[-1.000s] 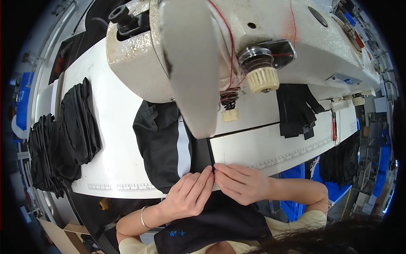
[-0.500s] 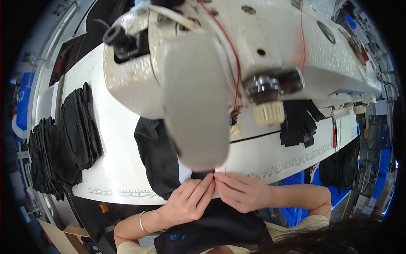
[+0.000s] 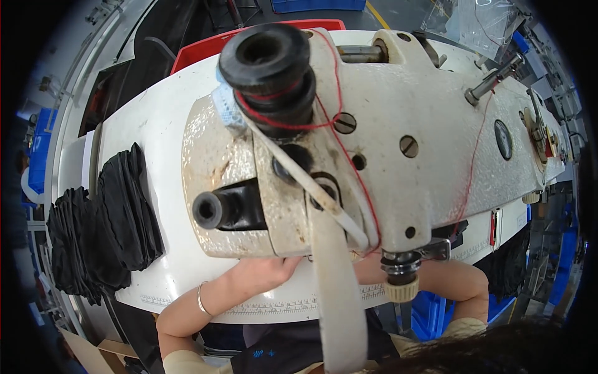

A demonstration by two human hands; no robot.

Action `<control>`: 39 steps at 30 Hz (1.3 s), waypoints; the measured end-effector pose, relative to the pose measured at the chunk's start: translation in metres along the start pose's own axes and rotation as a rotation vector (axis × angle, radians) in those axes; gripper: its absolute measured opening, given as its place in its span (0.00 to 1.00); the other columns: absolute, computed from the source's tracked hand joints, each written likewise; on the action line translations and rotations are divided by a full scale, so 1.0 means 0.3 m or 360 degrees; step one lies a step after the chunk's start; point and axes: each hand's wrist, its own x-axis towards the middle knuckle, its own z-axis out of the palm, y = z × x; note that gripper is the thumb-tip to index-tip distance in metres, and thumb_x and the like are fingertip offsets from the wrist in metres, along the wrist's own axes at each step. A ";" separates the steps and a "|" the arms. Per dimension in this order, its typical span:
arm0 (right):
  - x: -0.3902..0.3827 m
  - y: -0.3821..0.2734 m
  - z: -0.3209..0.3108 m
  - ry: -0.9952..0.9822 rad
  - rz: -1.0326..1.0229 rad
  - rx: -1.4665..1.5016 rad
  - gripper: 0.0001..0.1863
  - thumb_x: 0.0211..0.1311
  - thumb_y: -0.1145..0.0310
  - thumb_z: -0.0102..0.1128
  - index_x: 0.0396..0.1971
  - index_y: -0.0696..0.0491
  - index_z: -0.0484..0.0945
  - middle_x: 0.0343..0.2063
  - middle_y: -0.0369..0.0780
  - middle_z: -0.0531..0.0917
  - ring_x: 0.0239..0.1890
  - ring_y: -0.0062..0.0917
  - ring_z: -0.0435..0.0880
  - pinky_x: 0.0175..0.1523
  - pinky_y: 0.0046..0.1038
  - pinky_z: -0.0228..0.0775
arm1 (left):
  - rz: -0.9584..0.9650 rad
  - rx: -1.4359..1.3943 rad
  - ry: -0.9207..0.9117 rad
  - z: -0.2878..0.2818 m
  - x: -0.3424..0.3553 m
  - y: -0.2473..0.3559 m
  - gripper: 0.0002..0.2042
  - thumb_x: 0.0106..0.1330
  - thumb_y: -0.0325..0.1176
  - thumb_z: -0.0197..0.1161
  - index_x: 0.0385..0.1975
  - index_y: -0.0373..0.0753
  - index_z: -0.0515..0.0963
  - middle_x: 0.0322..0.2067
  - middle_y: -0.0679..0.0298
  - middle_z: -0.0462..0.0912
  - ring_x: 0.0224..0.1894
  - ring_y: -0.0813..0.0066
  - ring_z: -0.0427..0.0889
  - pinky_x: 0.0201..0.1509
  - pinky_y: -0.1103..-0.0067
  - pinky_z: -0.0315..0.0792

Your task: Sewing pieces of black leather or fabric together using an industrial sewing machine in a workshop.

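Observation:
A cream-coloured sewing machine fills the middle of the view, red thread running over its head. My left hand reaches under the front of the machine head. Its back and part of the thumb side show, while the fingers are hidden. My right hand is mostly covered by the machine and a pale upright bar; little more than its wrist shows. What either hand holds cannot be seen. The black cloth piece handled before is out of sight beneath the machine.
Stacks of folded black cloth lie at the left of the white table, which has a ruler strip along its front edge. More black cloth hangs at the right, near blue bins. A red bin stands behind.
The view has shifted so the machine head covers more of the front. Both hands have gone from pinching at the black cloth in the open to being largely hidden under the machine.

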 end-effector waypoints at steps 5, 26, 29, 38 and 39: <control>0.019 0.021 0.038 0.0098 0.0346 0.0261 0.15 0.38 0.67 0.58 0.31 0.53 0.81 0.29 0.38 0.81 0.25 0.25 0.80 0.24 0.27 0.73 | -0.0896 -0.0790 -0.0449 -0.133 0.073 -0.033 0.14 0.57 0.24 0.55 0.44 0.35 0.78 0.46 0.53 0.78 0.48 0.57 0.78 0.52 0.67 0.72; 0.013 0.026 -0.009 0.0492 0.0083 0.0016 0.13 0.35 0.71 0.60 0.26 0.59 0.80 0.31 0.36 0.79 0.29 0.21 0.79 0.25 0.21 0.71 | -0.0170 -0.0265 0.0041 0.028 -0.033 -0.014 0.14 0.59 0.32 0.60 0.44 0.35 0.76 0.40 0.56 0.78 0.42 0.63 0.77 0.46 0.67 0.71; 0.014 0.028 -0.013 0.0510 0.0094 0.0025 0.13 0.35 0.71 0.60 0.27 0.59 0.80 0.31 0.36 0.79 0.28 0.21 0.79 0.25 0.22 0.71 | -0.0226 -0.0264 -0.0055 0.024 -0.036 -0.009 0.14 0.61 0.32 0.58 0.46 0.35 0.75 0.38 0.58 0.78 0.39 0.67 0.76 0.43 0.70 0.71; 0.016 0.032 -0.011 0.0445 0.0016 0.0040 0.10 0.34 0.71 0.59 0.22 0.58 0.77 0.31 0.38 0.79 0.27 0.22 0.79 0.25 0.23 0.73 | -0.0404 -0.0258 -0.0338 0.018 -0.057 0.002 0.14 0.67 0.34 0.54 0.49 0.35 0.72 0.33 0.65 0.76 0.30 0.79 0.73 0.34 0.78 0.69; 0.019 0.027 -0.008 0.0390 0.0076 0.0032 0.10 0.33 0.71 0.59 0.22 0.58 0.77 0.30 0.38 0.79 0.28 0.22 0.80 0.26 0.24 0.73 | -0.0430 -0.0255 -0.0371 0.018 -0.062 0.002 0.14 0.68 0.35 0.53 0.49 0.35 0.72 0.33 0.66 0.76 0.30 0.80 0.72 0.33 0.79 0.69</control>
